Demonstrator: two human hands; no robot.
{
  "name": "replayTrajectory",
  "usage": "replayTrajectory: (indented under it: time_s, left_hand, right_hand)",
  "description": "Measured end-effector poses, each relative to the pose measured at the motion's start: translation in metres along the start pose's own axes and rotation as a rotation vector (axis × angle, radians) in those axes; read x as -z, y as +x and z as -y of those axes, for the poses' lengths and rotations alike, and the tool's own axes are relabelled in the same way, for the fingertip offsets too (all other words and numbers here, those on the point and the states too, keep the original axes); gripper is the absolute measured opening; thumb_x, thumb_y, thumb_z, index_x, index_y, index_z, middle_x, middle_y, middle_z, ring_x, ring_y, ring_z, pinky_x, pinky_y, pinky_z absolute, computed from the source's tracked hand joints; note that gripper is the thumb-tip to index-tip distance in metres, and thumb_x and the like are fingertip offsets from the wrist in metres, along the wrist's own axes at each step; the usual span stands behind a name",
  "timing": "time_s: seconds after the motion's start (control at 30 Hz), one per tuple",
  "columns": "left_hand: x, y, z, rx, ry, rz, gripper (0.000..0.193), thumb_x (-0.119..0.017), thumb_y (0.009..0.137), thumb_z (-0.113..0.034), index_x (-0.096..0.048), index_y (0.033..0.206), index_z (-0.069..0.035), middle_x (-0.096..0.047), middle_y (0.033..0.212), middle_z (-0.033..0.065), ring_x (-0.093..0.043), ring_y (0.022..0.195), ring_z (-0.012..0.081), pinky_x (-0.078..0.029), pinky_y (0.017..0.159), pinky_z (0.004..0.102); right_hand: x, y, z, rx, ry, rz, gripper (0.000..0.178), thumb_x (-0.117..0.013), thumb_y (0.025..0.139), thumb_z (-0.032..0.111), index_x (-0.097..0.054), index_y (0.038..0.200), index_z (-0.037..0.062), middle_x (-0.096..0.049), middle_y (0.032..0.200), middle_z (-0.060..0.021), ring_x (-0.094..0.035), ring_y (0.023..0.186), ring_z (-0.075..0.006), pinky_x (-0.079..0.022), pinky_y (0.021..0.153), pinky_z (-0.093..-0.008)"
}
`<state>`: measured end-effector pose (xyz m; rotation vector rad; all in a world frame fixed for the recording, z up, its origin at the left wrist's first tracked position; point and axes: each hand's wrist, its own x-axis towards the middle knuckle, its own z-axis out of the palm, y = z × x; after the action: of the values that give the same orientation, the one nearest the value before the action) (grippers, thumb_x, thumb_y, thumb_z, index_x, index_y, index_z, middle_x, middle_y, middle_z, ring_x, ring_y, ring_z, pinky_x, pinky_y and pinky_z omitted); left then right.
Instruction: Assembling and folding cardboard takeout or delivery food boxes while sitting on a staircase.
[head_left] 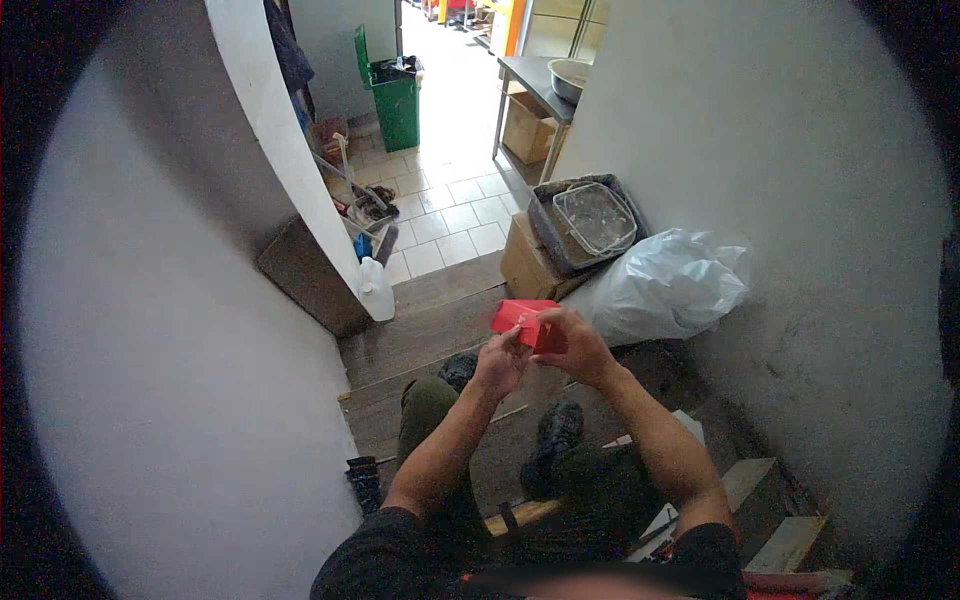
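Observation:
A small red box [511, 314], which looks like folded card with a pale mark on its face, is held up in front of me over the steps. My left hand [502, 363] pinches its lower left side, thumb on the face. The fingers of my right hand [584, 350] are curled round its right edge and top. Part of the box's right side lies in shadow behind those fingers, and its inside cannot be made out.
I sit on wooden stairs [425, 315] between two walls. A white plastic jug [375, 292] stands at the left. To the right are a cardboard box [527, 262], a dirty grey tub [562, 238] and a white plastic bag [675, 285]. A green bin [398, 115] stands beyond, by the doorway.

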<state>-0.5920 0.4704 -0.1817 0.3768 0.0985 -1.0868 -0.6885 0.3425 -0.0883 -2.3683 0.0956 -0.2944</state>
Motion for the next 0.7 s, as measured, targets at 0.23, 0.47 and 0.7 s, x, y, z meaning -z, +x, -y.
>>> replayTrajectory:
  time_s: [0.23,0.47,0.7]
  left_hand:
    - [-0.016,-0.011,0.0,-0.219,0.427,-0.009,0.043,-0.051,0.092,-0.016,-0.036,0.132,-0.017,-0.053,0.116,0.0065,-0.057,0.1,0.0205,-0.053,0.078,0.0334]
    - [0.004,-0.003,0.006,-0.123,0.009,0.03,0.027,-0.044,0.096,-0.021,-0.053,0.116,-0.005,-0.062,0.108,0.0054,-0.062,0.092,0.0165,-0.05,0.081,0.0315]
    - [0.0,-0.011,0.021,-0.073,-0.064,0.161,0.025,-0.047,0.095,-0.021,-0.054,0.113,-0.005,-0.063,0.104,0.0051,-0.062,0.087,0.0162,-0.051,0.079,0.0309]
  right_hand:
    - [-0.007,0.003,-0.007,-0.027,-0.016,-0.07,0.037,-0.066,0.082,0.025,-0.055,0.111,0.0026,-0.052,0.126,-0.0182,-0.054,0.11,-0.0333,-0.045,0.092,-0.0381]
    - [-0.009,0.004,0.008,0.401,-0.357,0.033,0.032,-0.063,0.082,0.022,-0.061,0.107,0.0031,-0.056,0.122,-0.0134,-0.054,0.11,-0.0292,-0.043,0.094,-0.0396]
    - [-0.007,0.001,0.016,0.137,-0.469,-0.038,0.024,-0.066,0.078,0.021,-0.065,0.093,0.0018,-0.063,0.107,-0.0091,-0.057,0.101,-0.0282,-0.045,0.087,-0.041]
